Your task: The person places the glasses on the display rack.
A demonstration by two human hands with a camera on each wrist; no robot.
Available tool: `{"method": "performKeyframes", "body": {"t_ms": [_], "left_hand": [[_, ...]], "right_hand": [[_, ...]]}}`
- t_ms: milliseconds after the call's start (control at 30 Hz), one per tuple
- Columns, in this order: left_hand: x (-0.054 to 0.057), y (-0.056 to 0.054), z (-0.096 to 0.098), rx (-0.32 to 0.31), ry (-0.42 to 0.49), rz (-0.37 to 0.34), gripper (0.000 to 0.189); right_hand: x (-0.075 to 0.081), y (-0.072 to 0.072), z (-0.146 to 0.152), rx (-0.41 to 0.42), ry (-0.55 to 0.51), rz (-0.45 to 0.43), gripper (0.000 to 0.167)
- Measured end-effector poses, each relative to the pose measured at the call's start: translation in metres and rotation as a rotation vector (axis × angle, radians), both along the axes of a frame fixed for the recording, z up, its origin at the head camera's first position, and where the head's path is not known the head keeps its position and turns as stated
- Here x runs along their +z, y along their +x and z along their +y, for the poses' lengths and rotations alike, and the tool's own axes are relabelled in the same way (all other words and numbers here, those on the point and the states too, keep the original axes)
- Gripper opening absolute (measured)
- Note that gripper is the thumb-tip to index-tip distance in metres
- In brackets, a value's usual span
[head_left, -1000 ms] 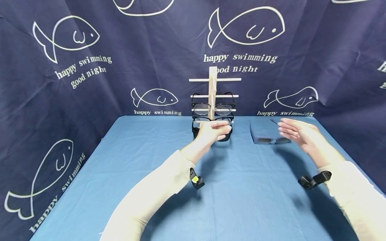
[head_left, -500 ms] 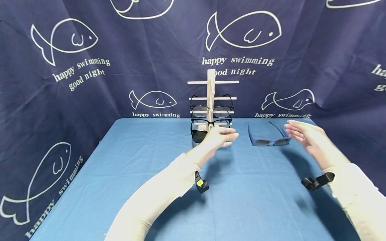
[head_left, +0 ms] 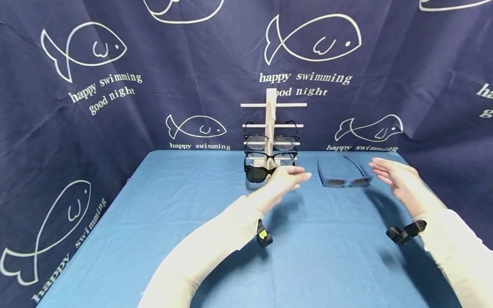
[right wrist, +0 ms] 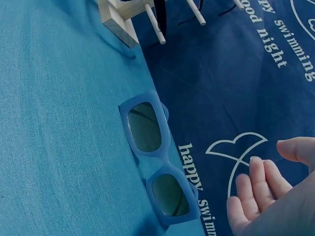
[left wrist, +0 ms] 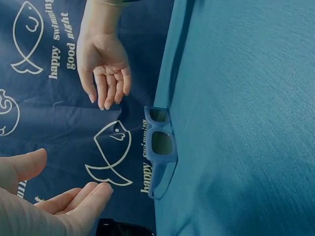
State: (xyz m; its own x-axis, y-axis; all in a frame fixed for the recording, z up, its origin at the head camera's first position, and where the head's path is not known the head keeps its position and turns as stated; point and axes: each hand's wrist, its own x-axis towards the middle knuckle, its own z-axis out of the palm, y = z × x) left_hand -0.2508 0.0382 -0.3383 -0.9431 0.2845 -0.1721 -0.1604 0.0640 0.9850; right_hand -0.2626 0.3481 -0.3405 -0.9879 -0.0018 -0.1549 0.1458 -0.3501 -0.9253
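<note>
My left hand [head_left: 283, 182] hovers in front of the lower part of a wooden glasses rack [head_left: 271, 115], fingers extended and holding nothing. It partly covers the dark sunglasses [head_left: 256, 174] on the lowest level. Above these hang two pairs of black-framed glasses [head_left: 256, 142] with clear lenses. To the right, blue sunglasses [head_left: 335, 182] stand on the cloth, temples spread and pointing back. My right hand [head_left: 400, 182] is just right of them, apart from them, with relaxed fingers. In the left wrist view, the palm of the right hand [left wrist: 106, 66] shows.
A blue cloth [head_left: 323, 248] covers the table. Behind and at both sides hangs a navy curtain [head_left: 215, 77] with white fish drawings. The rack's top bar [head_left: 292, 105] carries no glasses. A small black camera [head_left: 402, 233] sits on the right wrist.
My left hand has drawn away from the rack, to the right and nearer to me, uncovering more of the dark sunglasses. The right hand has shifted slightly right, off the blue sunglasses' outline.
</note>
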Motion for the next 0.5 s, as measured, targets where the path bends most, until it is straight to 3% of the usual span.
{"method": "performKeyframes", "body": {"t_ms": [233,500], "left_hand": [[-0.004,-0.004,0.005,0.061,-0.026,-0.017,0.045],[-0.008,-0.009,0.013,0.084,-0.077,-0.009,0.044]], "right_hand": [[0.003,-0.002,-0.004,-0.053,0.020,-0.010,0.028],[-0.001,-0.006,-0.003,-0.093,0.058,-0.013,0.029]]}}
